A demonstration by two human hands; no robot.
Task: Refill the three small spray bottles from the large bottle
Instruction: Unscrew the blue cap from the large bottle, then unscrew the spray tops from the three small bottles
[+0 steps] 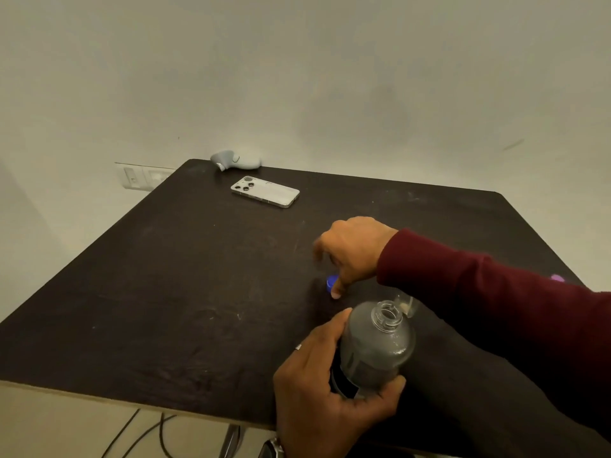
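My left hand (325, 381) grips the large clear bottle (377, 345), which stands upright near the table's front edge with its neck uncapped. My right hand (353, 252) reaches over the table and pinches the small blue cap (331, 283) just above or on the dark tabletop. Behind the large bottle, part of a small clear bottle (407, 304) shows, mostly hidden by my right sleeve. A small purple thing (557, 278) peeks over my right forearm at the right; I cannot tell what it is.
The dark table (185, 292) carries a phone (265, 191) lying face down near the far edge and a grey controller (236, 160) at the back edge. A wall socket (140, 176) sits behind the left corner. Cables (145, 434) hang below the front edge.
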